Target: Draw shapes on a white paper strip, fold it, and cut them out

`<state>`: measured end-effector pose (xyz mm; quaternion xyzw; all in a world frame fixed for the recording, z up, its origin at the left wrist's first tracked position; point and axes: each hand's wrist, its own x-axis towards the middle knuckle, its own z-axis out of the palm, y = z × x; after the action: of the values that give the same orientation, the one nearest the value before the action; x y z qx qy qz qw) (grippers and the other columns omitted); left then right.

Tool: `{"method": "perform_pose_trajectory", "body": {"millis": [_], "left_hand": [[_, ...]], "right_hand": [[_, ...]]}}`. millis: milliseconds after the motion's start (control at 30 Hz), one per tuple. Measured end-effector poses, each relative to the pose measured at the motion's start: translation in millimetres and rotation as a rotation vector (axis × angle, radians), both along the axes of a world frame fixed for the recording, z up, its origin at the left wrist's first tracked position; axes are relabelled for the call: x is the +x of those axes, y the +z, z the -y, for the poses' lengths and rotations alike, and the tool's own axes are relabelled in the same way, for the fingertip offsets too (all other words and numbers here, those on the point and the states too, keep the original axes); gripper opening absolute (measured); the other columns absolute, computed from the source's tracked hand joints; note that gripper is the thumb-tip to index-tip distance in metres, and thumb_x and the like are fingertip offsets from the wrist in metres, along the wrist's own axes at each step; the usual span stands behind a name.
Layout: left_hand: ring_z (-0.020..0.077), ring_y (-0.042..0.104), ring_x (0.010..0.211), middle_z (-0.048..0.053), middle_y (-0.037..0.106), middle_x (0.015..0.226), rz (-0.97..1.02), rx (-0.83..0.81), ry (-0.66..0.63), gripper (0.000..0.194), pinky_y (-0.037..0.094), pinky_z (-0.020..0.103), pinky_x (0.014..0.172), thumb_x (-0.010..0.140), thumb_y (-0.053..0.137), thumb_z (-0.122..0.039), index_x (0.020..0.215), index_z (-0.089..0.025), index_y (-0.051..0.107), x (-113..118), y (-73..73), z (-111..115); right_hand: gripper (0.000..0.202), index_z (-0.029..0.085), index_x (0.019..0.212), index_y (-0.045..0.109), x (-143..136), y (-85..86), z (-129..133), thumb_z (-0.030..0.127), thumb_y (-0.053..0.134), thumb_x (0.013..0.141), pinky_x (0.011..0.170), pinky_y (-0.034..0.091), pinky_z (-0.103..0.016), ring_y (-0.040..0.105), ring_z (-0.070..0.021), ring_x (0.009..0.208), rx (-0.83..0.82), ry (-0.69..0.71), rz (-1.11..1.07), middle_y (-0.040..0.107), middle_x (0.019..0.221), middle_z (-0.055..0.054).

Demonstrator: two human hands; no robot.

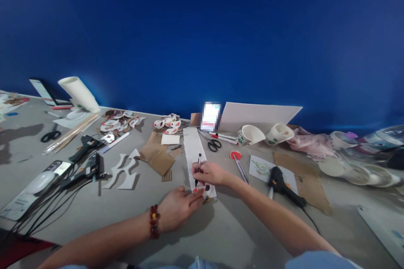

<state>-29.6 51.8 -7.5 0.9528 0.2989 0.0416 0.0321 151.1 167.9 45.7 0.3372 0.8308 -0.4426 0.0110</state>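
Blue sleeve [315,260] lies nearest, hands [176,210] on paper [193,145], phone screen [210,117] unreadable.

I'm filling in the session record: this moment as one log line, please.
left hand: at near end of white strip; right hand: holding pen, tip down over strip; scissors: right of strip

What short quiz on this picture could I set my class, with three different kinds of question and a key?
1. Multiple choice: what does the right hand hold?
A) scissors
B) a pen
C) a glue gun
2. True or false: the beaded bracelet is on the left wrist.
3. Fill in: the fingertips of the left hand are at the near end of a long white ____.

Key:
1. B
2. True
3. strip
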Motion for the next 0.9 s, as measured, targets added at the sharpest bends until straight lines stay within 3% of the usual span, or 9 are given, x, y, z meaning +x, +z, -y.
{"method": "perform_pose_trajectory", "body": {"millis": [367,900], "left_hand": [[0.018,0.062,0.086,0.01,0.052,0.141,0.021,0.02,0.014,0.04,0.046,0.032,0.071,0.092,0.043,-0.014,0.131,-0.014,0.048,1,0.6,0],[0.017,0.064,0.084,0.007,0.053,0.141,0.029,0.028,0.024,0.037,0.046,0.032,0.069,0.092,0.047,-0.016,0.128,-0.015,0.05,2,7.9,-1]], "right_hand": [[0.034,0.016,0.055,0.057,3,0.7,1,0.025,0.051,0.087,0.064,0.042,-0.02,0.057,-0.0098,0.058,0.025,0.008,-0.022,0.064,0.064,0.002],[0.027,0.017,0.066,0.064,12,-7.2,0,0.028,0.052,0.088,0.067,0.044,-0.02,0.061,-0.0119,0.064,0.044,-0.038,-0.062,0.066,0.067,0.002]]}}
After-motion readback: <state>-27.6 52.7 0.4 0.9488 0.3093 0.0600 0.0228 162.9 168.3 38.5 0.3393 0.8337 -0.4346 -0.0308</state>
